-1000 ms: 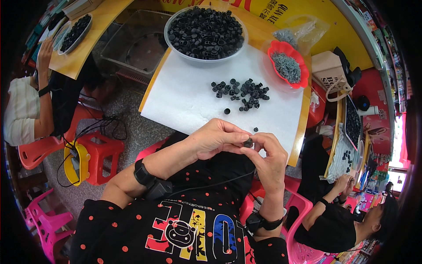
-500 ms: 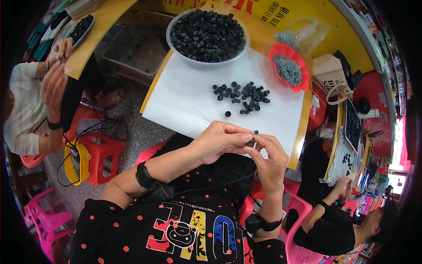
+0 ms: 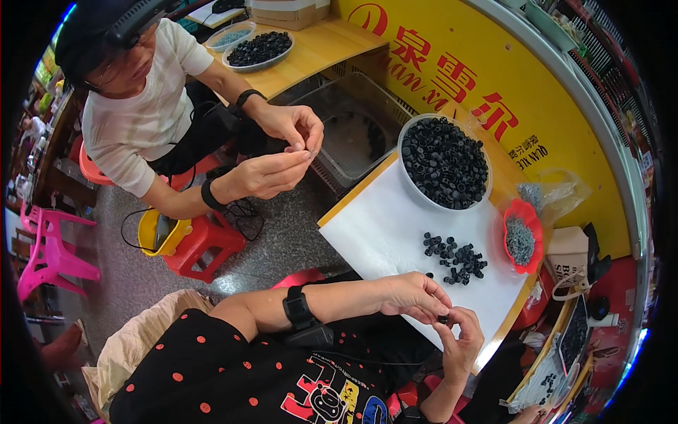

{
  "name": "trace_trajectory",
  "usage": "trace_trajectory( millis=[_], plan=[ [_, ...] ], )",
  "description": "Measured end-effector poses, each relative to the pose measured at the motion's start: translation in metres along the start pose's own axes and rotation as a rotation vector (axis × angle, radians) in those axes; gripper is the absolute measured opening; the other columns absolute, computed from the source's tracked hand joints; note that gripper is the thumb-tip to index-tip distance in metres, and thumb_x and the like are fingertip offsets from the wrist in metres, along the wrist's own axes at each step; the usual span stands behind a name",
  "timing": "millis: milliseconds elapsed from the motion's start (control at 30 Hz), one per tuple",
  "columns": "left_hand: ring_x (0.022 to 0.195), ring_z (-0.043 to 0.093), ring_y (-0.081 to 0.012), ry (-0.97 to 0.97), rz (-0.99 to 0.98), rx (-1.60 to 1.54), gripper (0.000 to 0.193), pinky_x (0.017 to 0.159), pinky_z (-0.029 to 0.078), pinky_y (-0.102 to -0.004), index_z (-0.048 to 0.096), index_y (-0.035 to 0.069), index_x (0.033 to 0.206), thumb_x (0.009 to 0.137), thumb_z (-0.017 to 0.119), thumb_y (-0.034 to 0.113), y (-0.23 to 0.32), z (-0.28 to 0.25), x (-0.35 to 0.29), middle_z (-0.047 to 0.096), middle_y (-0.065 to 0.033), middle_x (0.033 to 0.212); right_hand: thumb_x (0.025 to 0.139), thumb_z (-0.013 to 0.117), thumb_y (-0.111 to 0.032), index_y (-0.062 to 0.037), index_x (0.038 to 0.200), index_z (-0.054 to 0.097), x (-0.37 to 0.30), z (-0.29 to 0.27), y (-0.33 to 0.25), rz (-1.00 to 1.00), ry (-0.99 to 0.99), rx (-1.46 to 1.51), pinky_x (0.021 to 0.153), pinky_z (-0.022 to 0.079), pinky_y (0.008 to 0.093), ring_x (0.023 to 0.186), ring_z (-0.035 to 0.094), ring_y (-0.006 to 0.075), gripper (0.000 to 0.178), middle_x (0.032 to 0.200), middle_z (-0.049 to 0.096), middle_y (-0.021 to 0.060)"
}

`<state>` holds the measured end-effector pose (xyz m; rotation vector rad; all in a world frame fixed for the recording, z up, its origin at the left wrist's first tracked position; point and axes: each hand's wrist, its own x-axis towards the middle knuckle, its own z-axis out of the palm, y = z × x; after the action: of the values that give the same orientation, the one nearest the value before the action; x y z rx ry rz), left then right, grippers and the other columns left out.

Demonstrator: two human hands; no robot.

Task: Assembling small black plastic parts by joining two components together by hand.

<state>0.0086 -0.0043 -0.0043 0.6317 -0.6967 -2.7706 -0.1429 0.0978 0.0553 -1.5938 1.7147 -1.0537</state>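
Note:
A small black plastic cap [image 3: 443, 319] is pinched between the fingertips of my two hands, partly hidden by them. My left hand [image 3: 413, 295] reaches in from the left, thumb and forefinger pressed on it. From below comes my right hand [image 3: 462, 340], its thumb and forefinger meeting at the same cap. Just beyond them, a loose pile of black caps [image 3: 459, 263] lies on the white sheet [image 3: 381, 233] covering the table. One single cap sits close to my left hand, apart from the pile.
Behind the pile stands a large white bowl [image 3: 400, 159] heaped with black parts. A red scalloped bowl [image 3: 539, 237] of small grey pieces is at the right, near a clear bag [image 3: 565, 194]. At left, a co-worker's hands [image 3: 289, 152] work above a red stool [image 3: 205, 247] and yellow bucket [image 3: 152, 230].
The view has swung left, so the table and my hands appear farther right and lower, and the co-worker shows more fully. Both my hands still pinch the cap.

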Motion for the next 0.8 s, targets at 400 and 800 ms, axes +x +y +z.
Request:
trace_trajectory(
  millis=[400, 800],
  plan=[
    [0.084, 0.066, -0.0130, 0.032, 0.061, -0.247, 0.029, 0.072, 0.056, -0.0207, 0.060, 0.000, 0.112, 0.085, 0.068, 0.008, -0.012, -0.005, 0.008, 0.066, -0.0085, 0.100, 0.073, 0.071, 0.002, 0.0021, 0.097, 0.064, 0.007, 0.012, 0.000, -0.061, 0.073, -0.130, 0.066, 0.045, 0.0276, 0.070, 0.055, 0.0168, 0.025, 0.093, 0.061, 0.0101],
    [0.084, 0.065, -0.0117, 0.041, 0.067, -0.234, 0.029, 0.072, 0.054, -0.0219, 0.059, 0.003, 0.110, 0.085, 0.070, 0.012, -0.004, -0.005, 0.007, 0.066, -0.0066, 0.100, 0.080, 0.067, -0.003, 0.0030, 0.098, 0.060, 0.017, 0.015, 0.004, -0.040, 0.034, -0.031, 0.072, 0.043, 0.0251, 0.084, 0.054, 0.0161, 0.020, 0.096, 0.057, 0.0085]
  ],
)
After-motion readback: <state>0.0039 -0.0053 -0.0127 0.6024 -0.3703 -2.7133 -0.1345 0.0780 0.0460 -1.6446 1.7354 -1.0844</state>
